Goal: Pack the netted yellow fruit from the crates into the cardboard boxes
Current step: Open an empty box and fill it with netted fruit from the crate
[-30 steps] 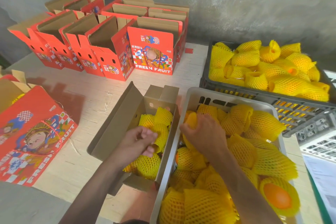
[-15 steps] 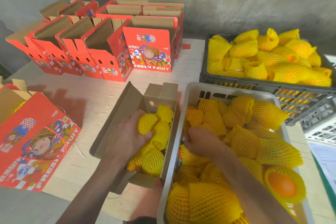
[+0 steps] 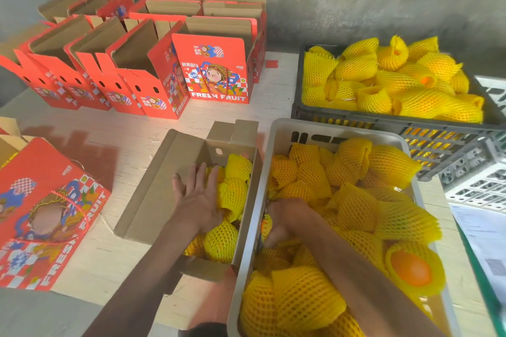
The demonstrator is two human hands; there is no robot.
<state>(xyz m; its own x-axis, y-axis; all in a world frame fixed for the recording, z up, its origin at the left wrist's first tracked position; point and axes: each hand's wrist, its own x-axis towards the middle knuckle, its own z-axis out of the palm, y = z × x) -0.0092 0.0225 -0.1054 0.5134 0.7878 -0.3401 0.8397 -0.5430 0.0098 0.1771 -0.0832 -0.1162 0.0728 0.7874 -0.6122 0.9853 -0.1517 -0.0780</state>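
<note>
On the worktop (image 3: 268,101), near centre: an open box (image 3: 161,186) lies with its brown inside up, touching the left wall of the pale crate (image 3: 253,216).
Open box: several netted fruit (image 3: 232,194) fill its right side, from far end to near end; the left flap folds outward.
Left hand (image 3: 198,200): fingers straight and spread wide, palm down on the fruit in the open box, fingertips reaching toward the far end wall; it pinches nothing.
Right hand (image 3: 287,220): down in the pale crate by its left wall, fingers curled among the nets; what it holds, if anything, I cannot tell, as the fingers are hidden.
Pale crate: heaped with yellow netted fruit; one near the right rim shows bare orange skin (image 3: 410,271) through its net's open end.
Dark crate (image 3: 356,120): far right, just behind the pale crate, also piled with netted fruit.
Red boxes (image 3: 153,68): a cluster standing upright and open at far left, printed "FRESH FRUIT" with a cartoon figure.
Closed red box (image 3: 46,216): lying flat at near left, well apart from the open box.
White crate (image 3: 482,189): at the right edge, near the dark crate.
Paper sheet (image 3: 484,241): right edge, near side of the white crate.
</note>
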